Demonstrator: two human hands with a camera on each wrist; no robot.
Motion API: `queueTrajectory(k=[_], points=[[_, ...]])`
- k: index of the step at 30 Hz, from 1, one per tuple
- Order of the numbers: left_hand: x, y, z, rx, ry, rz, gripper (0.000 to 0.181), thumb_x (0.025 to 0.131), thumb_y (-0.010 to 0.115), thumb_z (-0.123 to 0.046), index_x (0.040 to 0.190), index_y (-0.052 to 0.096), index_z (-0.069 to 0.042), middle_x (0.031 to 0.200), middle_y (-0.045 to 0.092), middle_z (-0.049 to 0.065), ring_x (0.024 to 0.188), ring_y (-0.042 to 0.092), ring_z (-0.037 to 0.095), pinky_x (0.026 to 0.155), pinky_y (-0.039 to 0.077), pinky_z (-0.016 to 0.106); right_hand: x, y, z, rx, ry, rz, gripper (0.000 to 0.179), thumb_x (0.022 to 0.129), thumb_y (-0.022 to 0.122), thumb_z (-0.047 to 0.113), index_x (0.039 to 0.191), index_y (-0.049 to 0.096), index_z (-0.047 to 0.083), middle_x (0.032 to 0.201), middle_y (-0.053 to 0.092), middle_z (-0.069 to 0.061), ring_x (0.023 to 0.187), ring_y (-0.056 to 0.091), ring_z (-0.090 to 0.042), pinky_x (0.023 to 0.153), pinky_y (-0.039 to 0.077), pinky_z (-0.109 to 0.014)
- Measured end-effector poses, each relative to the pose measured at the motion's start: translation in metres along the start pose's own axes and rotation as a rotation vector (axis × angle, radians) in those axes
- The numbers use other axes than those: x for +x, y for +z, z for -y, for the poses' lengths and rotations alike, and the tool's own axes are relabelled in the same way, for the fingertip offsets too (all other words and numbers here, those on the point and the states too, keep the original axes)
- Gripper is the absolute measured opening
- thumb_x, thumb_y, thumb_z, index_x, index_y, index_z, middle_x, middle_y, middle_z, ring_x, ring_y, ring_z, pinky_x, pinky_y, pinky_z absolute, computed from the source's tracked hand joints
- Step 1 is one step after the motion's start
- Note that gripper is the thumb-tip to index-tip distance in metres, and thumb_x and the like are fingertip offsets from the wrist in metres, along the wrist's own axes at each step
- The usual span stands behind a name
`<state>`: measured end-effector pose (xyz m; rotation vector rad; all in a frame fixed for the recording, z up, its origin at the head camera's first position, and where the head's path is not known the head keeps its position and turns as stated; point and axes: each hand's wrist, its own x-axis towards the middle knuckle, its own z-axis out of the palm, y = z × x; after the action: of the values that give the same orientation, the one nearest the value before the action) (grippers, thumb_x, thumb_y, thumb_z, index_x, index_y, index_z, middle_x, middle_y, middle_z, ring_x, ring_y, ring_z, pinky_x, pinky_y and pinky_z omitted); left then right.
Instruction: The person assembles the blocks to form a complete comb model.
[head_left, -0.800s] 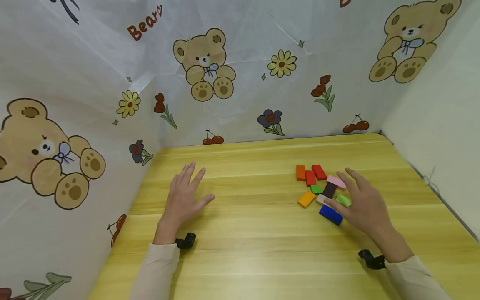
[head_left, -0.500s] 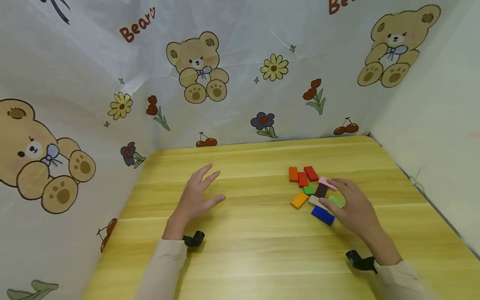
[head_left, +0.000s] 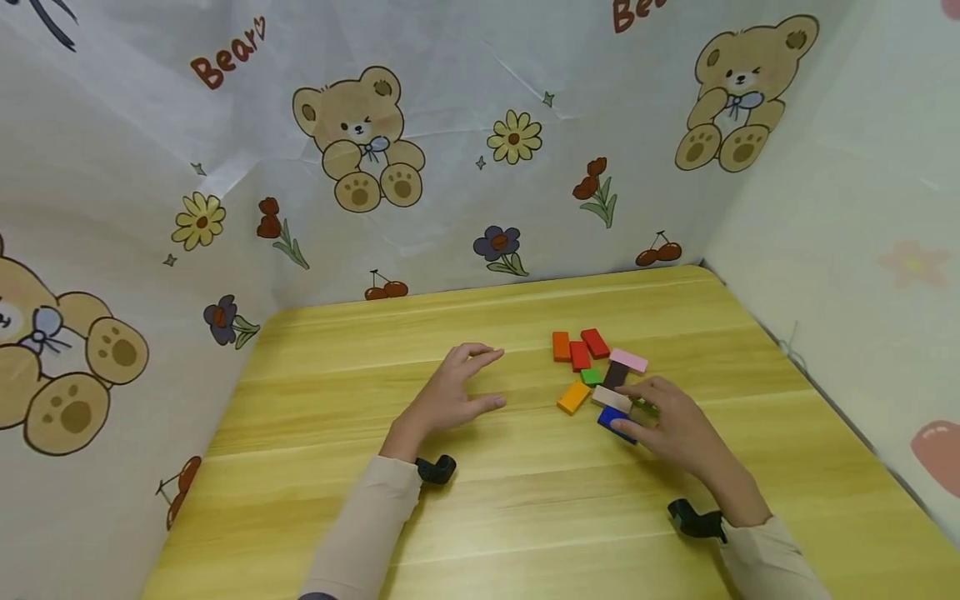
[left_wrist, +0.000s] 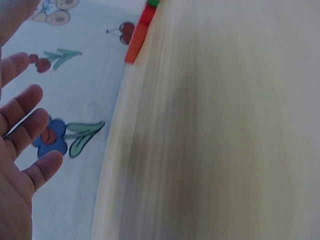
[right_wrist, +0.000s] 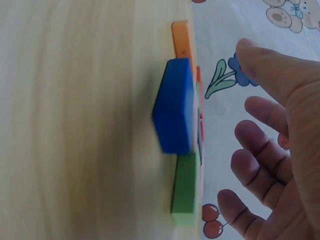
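Note:
My right hand point(head_left: 675, 425) hovers over the near right side of a cluster of small coloured blocks, thumb and fingers apart. Below it lie a blue block point(head_left: 611, 418) and a light green block point(right_wrist: 185, 187), partly hidden by the fingers in the head view. The right wrist view shows a gap between this hand and the blocks. Close to the blue block are a beige block point(head_left: 611, 398), a dark brown block point(head_left: 616, 375) and a pink block point(head_left: 628, 361). My left hand point(head_left: 447, 396) floats above the table left of the cluster, holding nothing, its fingers spread from the thumb.
Farther back in the cluster lie an orange block point(head_left: 561, 346), two red blocks point(head_left: 580, 356), a small green block point(head_left: 592, 377) and a yellow-orange block point(head_left: 573, 397). The wooden table point(head_left: 510, 525) meets a bear-printed sheet point(head_left: 442, 225) behind and a pale wall at right.
The head view has shifted right. My left hand has moved right toward the blocks. My right hand has come nearer the blue block, its fingers moving off the pink one.

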<state>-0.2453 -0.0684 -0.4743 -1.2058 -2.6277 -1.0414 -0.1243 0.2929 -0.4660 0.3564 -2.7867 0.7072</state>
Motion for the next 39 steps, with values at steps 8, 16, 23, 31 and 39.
queueTrajectory(k=[8, 16, 23, 31, 39], points=[[0.026, 0.028, -0.013, -0.016, -0.01, 0.112, 0.073, 0.086, 0.071, -0.059, 0.151, 0.044, -0.038, 0.144, 0.045, -0.01, 0.132, 0.041, 0.012, 0.11, 0.042, 0.041, -0.003, 0.001, -0.015, 0.024, 0.007, 0.082, 0.047, 0.079, 0.084, 0.043, 0.12, 0.074, 0.02, 0.095, 0.06, -0.001, 0.087, 0.048, -0.018, 0.072, 0.039, -0.028], [0.035, 0.047, -0.017, -0.029, -0.049, 0.206, 0.077, 0.083, 0.071, -0.063, 0.15, 0.047, -0.034, 0.135, 0.049, -0.004, 0.123, 0.045, 0.014, 0.103, 0.043, 0.04, 0.0, 0.004, -0.021, 0.034, -0.04, 0.148, 0.052, 0.073, 0.088, 0.044, 0.118, 0.074, 0.025, 0.098, 0.052, -0.002, 0.093, 0.04, -0.018, 0.078, 0.027, -0.036], [0.05, 0.061, -0.019, -0.033, -0.029, 0.271, 0.076, 0.082, 0.066, -0.07, 0.15, 0.045, -0.042, 0.138, 0.05, -0.01, 0.129, 0.041, 0.013, 0.108, 0.031, 0.045, 0.005, 0.001, -0.024, 0.097, -0.017, 0.285, 0.069, 0.069, 0.091, 0.042, 0.133, 0.065, 0.033, 0.122, 0.042, -0.004, 0.115, 0.033, -0.028, 0.086, 0.019, -0.05], [0.067, 0.068, -0.017, 0.005, -0.024, 0.328, 0.073, 0.08, 0.069, -0.07, 0.146, 0.048, -0.046, 0.134, 0.054, -0.013, 0.123, 0.039, 0.01, 0.096, 0.028, 0.039, 0.016, -0.008, -0.031, 0.115, -0.069, 0.372, 0.07, 0.072, 0.091, 0.029, 0.136, 0.063, 0.033, 0.121, 0.04, -0.003, 0.112, 0.031, -0.026, 0.079, 0.02, -0.044], [0.067, 0.075, -0.017, 0.014, -0.021, 0.347, 0.067, 0.079, 0.073, -0.066, 0.14, 0.055, -0.045, 0.131, 0.056, -0.014, 0.122, 0.04, 0.011, 0.096, 0.026, 0.037, 0.019, -0.009, -0.031, 0.088, -0.065, 0.44, 0.071, 0.069, 0.092, 0.024, 0.134, 0.064, 0.038, 0.119, 0.042, -0.004, 0.11, 0.034, -0.028, 0.079, 0.022, -0.045]])
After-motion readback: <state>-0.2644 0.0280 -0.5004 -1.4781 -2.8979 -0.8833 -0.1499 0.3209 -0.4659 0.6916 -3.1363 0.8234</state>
